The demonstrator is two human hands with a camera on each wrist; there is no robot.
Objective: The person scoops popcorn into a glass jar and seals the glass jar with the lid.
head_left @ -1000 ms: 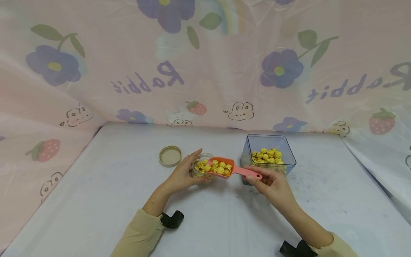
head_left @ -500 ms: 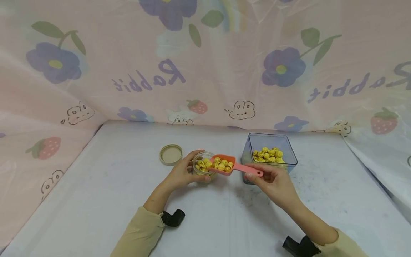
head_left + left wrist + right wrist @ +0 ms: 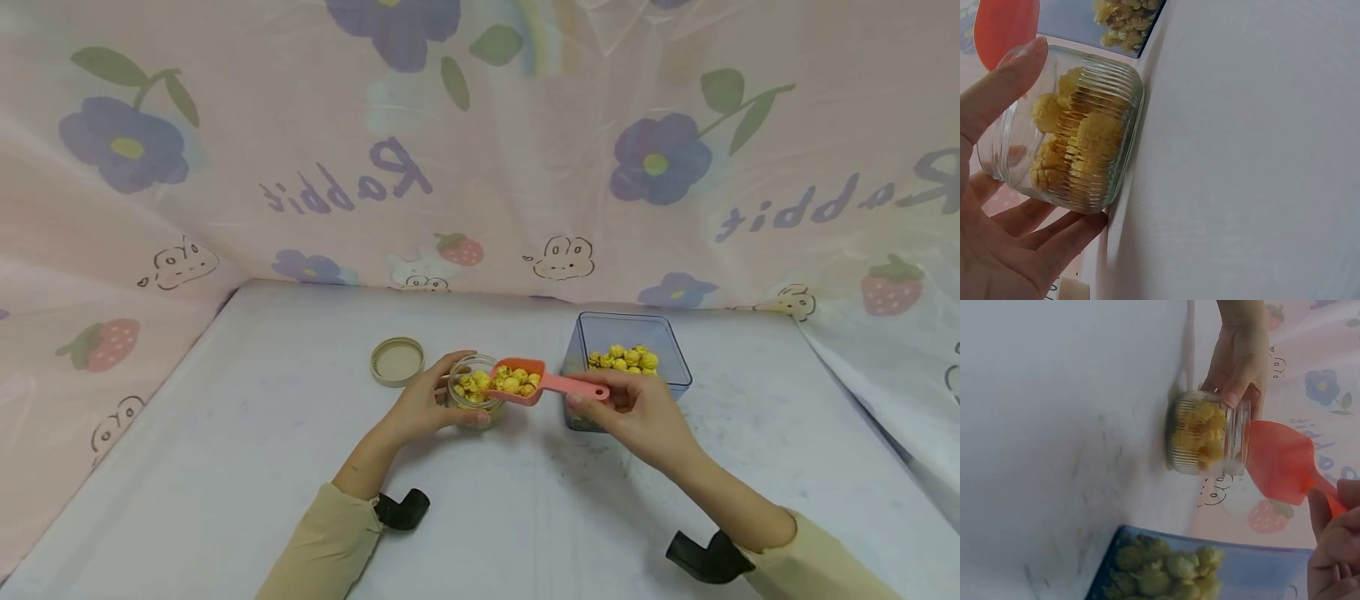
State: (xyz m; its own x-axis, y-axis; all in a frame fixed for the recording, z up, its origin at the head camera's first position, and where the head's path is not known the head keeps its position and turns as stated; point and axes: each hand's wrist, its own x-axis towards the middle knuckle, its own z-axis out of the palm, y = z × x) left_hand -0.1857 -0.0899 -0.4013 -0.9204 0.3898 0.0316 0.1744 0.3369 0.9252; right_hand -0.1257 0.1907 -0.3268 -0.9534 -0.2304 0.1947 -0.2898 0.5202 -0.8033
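Note:
My left hand [image 3: 427,406] holds a small ribbed glass jar [image 3: 1094,75], thumb on the near side and fingers round the other. Yellow popcorn balls [image 3: 1100,134] fill its lower part. With thumb and fingers my right hand [image 3: 641,417] pinches the handle of a coral-red scoop [image 3: 557,384]. More popcorn [image 3: 517,381] lies in the scoop, whose front lip is over the jar's mouth. In the right wrist view the scoop [image 3: 1282,462] is close against the jar's rim.
A clear square bin [image 3: 678,354] with popcorn stands behind my right hand. The jar's round lid [image 3: 397,362] lies to the left, behind my left hand. A white-covered table [image 3: 262,400] meets a printed curtain [image 3: 495,167] at the back.
The scoop and my right hand have risen slightly, with the popcorn still in the scoop. My left hand stays on the jar in nearly the same place.

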